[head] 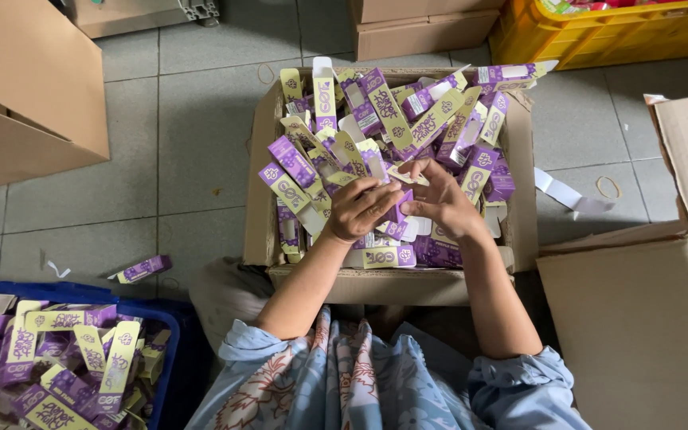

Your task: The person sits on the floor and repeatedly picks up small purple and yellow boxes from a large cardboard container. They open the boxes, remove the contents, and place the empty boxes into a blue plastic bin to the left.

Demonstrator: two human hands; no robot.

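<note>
Both hands are closing on one small purple carton (pixel 397 213) over the middle of the open cardboard box (pixel 258 175): our left hand (pixel 362 209) is curling its fingers around the carton's left end, our right hand (pixel 439 199) is pinching the other end with thumb and fingertips (how much of the carton sits inside the palms we cannot tell).

Scanning left to right: a blue crate (pixel 170 326) at lower left is holding more purple and yellow-green cartons; one stray carton (pixel 145 268) is lying on the grey tile floor (pixel 121 175) just beside it; the cardboard box is brimming with a loose heap of the same cartons; a white paper strip (pixel 567 193) and a rubber band (pixel 608 187) are lying on the floor to its right; a large empty cardboard box (pixel 639 326) is standing at far right.

We are judging the held carton as light, thin printed card, easily creased, so gripping by the ends or folded edges looks safer than squeezing the flat faces.
</note>
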